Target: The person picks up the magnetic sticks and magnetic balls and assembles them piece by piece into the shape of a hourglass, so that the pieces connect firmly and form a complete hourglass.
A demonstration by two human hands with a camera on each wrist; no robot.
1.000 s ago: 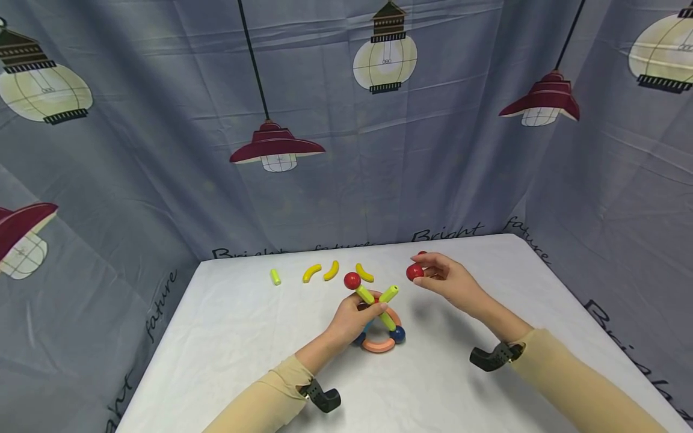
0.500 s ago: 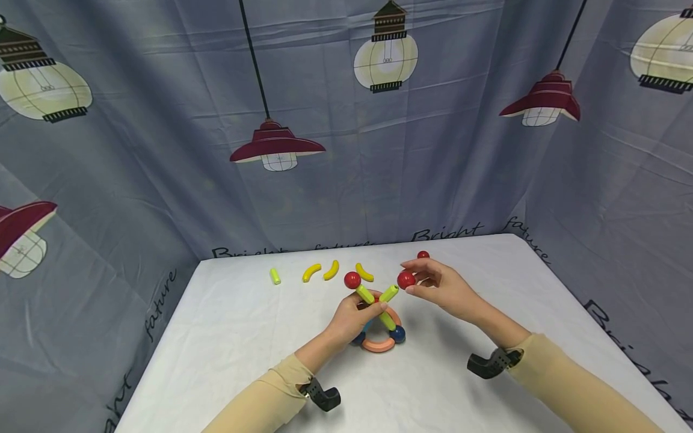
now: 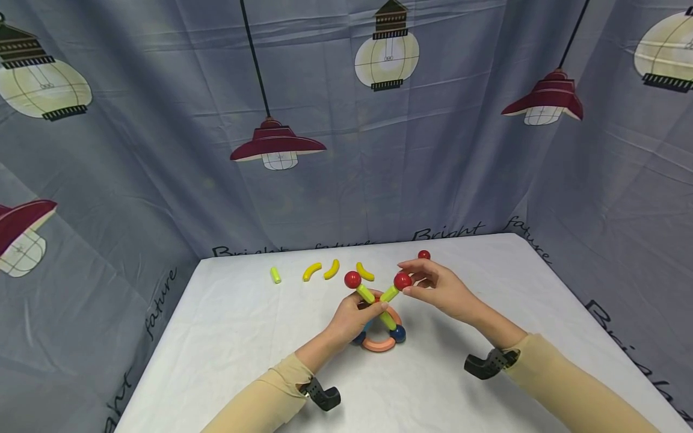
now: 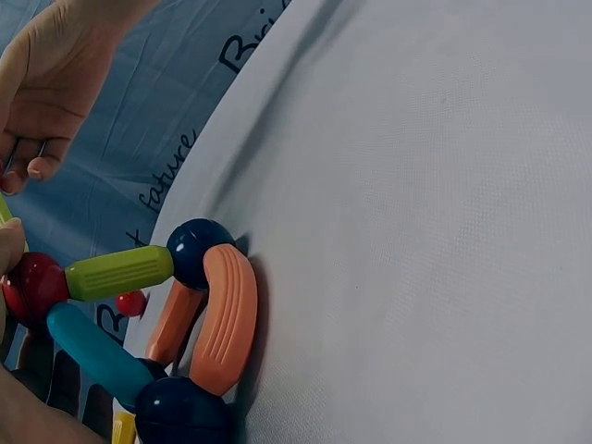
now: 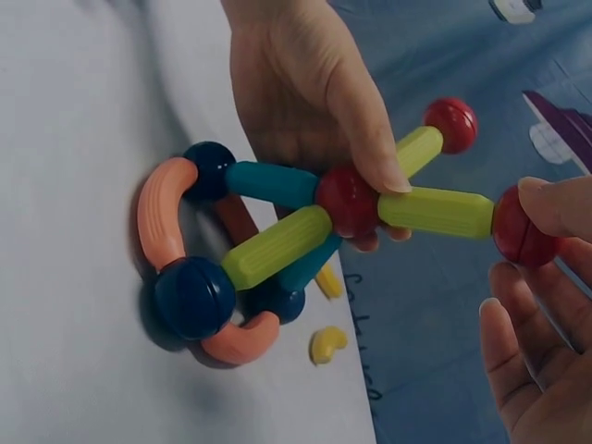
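My left hand [image 3: 349, 319] grips a ball-and-rod toy structure at its central red ball [image 5: 348, 202], with fingers and thumb around the joint. Below that joint, green rods [image 5: 277, 246] and teal rods [image 5: 273, 183] slope down to dark blue balls [image 5: 195, 297], which curved orange rods [image 5: 166, 215] link in a ring on the table. Two green rods rise from the joint; one carries a red ball [image 3: 352, 279]. Between thumb and fingers, my right hand [image 3: 446, 291] pinches another red ball [image 5: 520, 227], touching the tip of the other upper green rod [image 5: 437, 212].
Across the back of the white table [image 3: 227, 337] lie a short green rod [image 3: 275, 275] and three yellow curved rods [image 3: 332, 269]. A loose red ball [image 3: 424, 255] sits behind my right hand. A patterned grey-blue curtain [image 3: 325, 198] surrounds the table's back and sides.
My right hand has moved left with its red ball, bringing it from apart to against the upper green rod's end. My left hand and the structure have stayed in place.
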